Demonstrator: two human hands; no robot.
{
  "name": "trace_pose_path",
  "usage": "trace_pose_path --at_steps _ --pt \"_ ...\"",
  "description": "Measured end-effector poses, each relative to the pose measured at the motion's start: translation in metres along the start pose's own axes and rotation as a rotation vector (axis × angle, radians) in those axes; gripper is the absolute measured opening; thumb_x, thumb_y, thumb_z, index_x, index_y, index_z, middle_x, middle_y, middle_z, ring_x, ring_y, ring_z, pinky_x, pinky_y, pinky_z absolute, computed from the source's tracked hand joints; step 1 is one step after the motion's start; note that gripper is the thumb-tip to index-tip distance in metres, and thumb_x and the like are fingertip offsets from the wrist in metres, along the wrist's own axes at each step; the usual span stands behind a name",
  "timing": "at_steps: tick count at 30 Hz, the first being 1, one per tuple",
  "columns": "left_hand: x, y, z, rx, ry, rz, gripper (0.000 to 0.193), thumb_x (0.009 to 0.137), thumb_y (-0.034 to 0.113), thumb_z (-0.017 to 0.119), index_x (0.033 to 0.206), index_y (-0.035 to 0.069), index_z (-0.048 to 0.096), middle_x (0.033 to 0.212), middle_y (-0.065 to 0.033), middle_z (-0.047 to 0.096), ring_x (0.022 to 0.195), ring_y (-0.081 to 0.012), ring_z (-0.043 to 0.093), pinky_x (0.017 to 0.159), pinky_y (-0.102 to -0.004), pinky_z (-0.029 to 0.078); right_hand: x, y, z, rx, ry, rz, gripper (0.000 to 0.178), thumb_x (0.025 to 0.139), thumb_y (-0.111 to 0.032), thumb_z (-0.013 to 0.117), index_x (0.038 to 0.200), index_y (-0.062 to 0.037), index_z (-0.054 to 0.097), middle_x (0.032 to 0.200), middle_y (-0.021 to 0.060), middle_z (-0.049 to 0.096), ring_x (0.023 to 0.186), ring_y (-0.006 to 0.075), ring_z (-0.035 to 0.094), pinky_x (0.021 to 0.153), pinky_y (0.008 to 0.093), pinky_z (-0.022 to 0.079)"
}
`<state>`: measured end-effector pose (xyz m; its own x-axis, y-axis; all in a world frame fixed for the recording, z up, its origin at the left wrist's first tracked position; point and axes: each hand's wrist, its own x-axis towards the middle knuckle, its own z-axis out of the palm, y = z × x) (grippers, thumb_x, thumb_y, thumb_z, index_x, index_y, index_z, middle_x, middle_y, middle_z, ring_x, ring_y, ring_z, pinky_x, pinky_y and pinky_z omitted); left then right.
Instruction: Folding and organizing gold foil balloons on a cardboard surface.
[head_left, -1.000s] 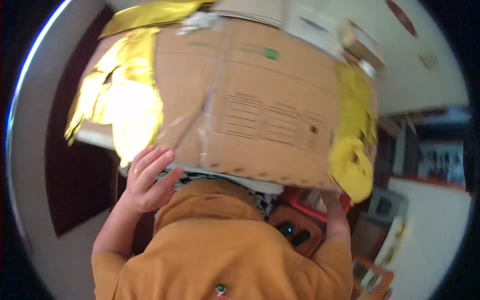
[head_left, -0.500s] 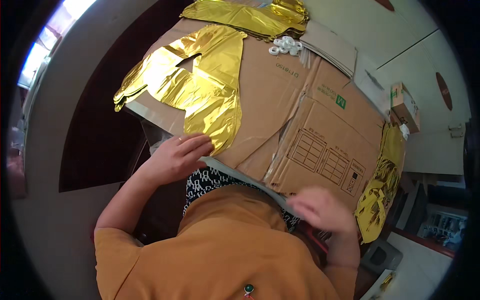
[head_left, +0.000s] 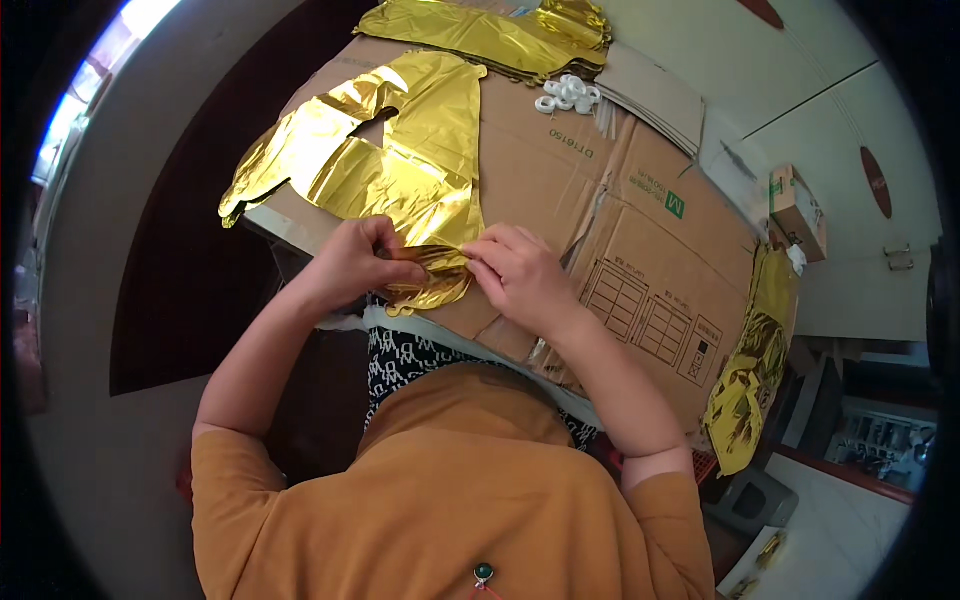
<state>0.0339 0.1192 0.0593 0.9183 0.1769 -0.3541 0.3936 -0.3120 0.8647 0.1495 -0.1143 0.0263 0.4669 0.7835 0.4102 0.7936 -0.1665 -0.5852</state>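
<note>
"What have those two hands got hold of?"

"A gold foil sheet (head_left: pixel 435 135), lying on the brown cardboard (head_left: pixel 525 190) that covers the counter (head_left: pixel 297 226). They're at its near end, close to the edge by the person's waist."

"Both of them gripping?"

"Yes. The left hand (head_left: pixel 348 268) has thumb and fingers pinched on the foil, which is bunched up there. The right hand (head_left: pixel 527 278) is just beside it, fingertips together on the foil's right edge."

"And farther back?"

"A gold foil stack (head_left: pixel 470 32) at the far side, with a little heap of white rings (head_left: pixel 570 94) near it. Over on the right, another gold foil piece (head_left: pixel 762 345) lies along the cardboard's edge, and a small box (head_left: pixel 796 212) sits past its far end."
</note>
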Motion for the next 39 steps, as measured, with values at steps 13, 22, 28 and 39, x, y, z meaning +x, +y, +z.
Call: trace_pose_path --at_steps 13,22,28,39 --pt "0.021 0.007 -0.034 -0.252 -0.007 0.015 0.019 0.088 0.015 0.082 0.092 0.002 0.068 0.076 0.0028 0.065 0.065 -0.0047 0.06 0.058 -0.0215 0.05 0.03 0.004 -0.024 0.243 -0.14 0.062 0.014 0.085 -0.017 0.073 0.09 -0.0041 0.074 0.099 0.0088 0.07 0.093 0.0294 0.064 0.087 0.0397 0.051" --pt "0.035 0.053 -0.123 -0.173 0.465 0.315 0.025 0.099 0.028 0.066 0.108 0.005 0.065 0.091 -0.0029 0.067 0.078 -0.0134 0.065 0.065 -0.0283 0.054 0.077 0.012 0.014 -0.272 -0.301 0.037 0.052 0.079 -0.033 0.08 0.122 -0.0066 0.066 0.133 0.0145 0.058 0.114 0.0361 0.057 0.099 0.047 0.049" --pt "-0.039 0.115 -0.317 -0.337 0.929 0.444 0.031 0.103 0.029 0.059 0.12 0.004 0.065 0.102 -0.0065 0.07 0.085 -0.0155 0.068 0.073 -0.0314 0.057 0.118 -0.01 0.004 -0.355 -0.569 0.1 0.059 0.068 -0.038 0.087 0.115 -0.0066 0.067 0.121 0.0157 0.058 0.118 0.0372 0.053 0.1 0.046 0.048" --pt "-0.102 0.133 -0.267 -0.348 0.931 0.602 0.022 0.1 0.02 0.063 0.115 0.005 0.066 0.093 -0.0043 0.068 0.073 -0.0115 0.063 0.06 -0.0254 0.05 0.116 0.02 0.001 -0.054 -0.393 0.091 0.074 0.072 -0.042 0.087 0.129 -0.0032 0.059 0.136 0.0224 0.054 0.128 0.035 0.052 0.105 0.0447 0.046"
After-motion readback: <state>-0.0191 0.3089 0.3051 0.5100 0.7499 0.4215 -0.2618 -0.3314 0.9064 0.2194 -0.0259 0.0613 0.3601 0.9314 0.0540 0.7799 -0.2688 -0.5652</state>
